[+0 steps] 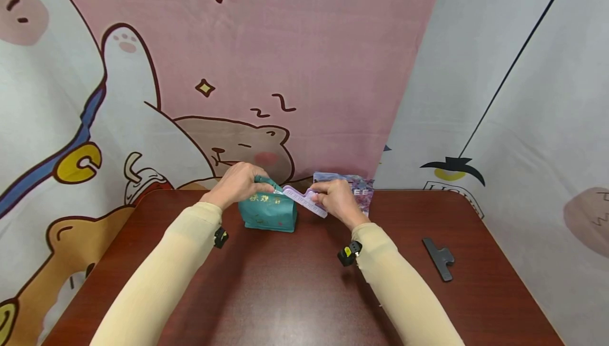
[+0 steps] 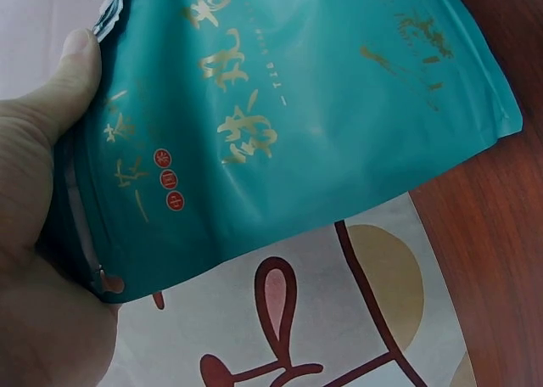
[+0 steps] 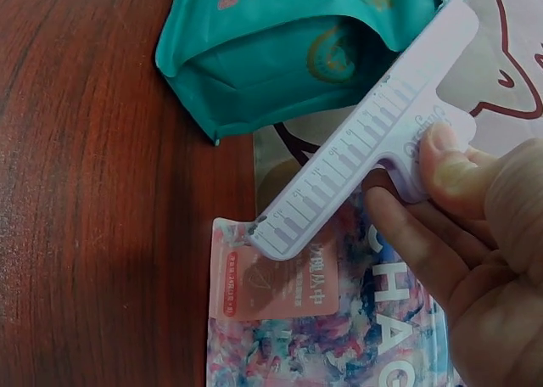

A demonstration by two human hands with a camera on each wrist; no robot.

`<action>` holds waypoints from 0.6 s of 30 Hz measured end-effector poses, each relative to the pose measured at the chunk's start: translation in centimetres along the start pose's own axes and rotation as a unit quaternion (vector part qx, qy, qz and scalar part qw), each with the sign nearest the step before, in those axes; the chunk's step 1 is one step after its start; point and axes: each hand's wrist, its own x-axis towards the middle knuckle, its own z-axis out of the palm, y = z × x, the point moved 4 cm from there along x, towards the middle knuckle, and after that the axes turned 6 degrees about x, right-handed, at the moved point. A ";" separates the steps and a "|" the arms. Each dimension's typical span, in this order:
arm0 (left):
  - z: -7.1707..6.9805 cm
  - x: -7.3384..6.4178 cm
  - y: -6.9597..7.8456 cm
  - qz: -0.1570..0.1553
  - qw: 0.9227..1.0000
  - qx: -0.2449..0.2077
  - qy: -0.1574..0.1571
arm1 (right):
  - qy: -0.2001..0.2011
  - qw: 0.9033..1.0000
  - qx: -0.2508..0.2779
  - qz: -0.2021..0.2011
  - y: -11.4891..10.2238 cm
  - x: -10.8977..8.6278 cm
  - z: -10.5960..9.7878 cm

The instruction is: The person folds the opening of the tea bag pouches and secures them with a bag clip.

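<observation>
A teal pouch with gold characters [image 1: 268,212] stands towards the back of the table. At its folded top, my left hand [image 1: 240,184] pinches the edge between thumb and fingers; the left wrist view shows the thumb [image 2: 78,64] against the pouch's front. My right hand [image 1: 337,199] holds a lilac bag clip [image 1: 304,201] with ruler-like marks by its handle. In the right wrist view the clip [image 3: 365,141] slants past the pouch's side, its far end close to the pouch's top corner. Whether clip and pouch touch there, I cannot tell.
Behind my right hand stands a purple-pink patterned pouch [image 1: 363,198], partly hidden. A dark grey bag clip [image 1: 439,260] lies on the right side of the brown table [image 1: 285,282]. A cartoon-printed cloth [image 1: 323,71] hangs along the table's back edge.
</observation>
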 end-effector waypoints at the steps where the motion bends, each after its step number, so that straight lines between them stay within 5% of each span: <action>1: 0.0 0.0 0.0 0.001 1.000 0.000 0.001 | -0.003 1.000 0.002 0.002 0.0 0.0 0.0; 18: 0.1 0.1 -0.3 0.003 1.000 0.000 0.003 | -0.027 0.999 0.004 0.032 -0.2 0.7 0.0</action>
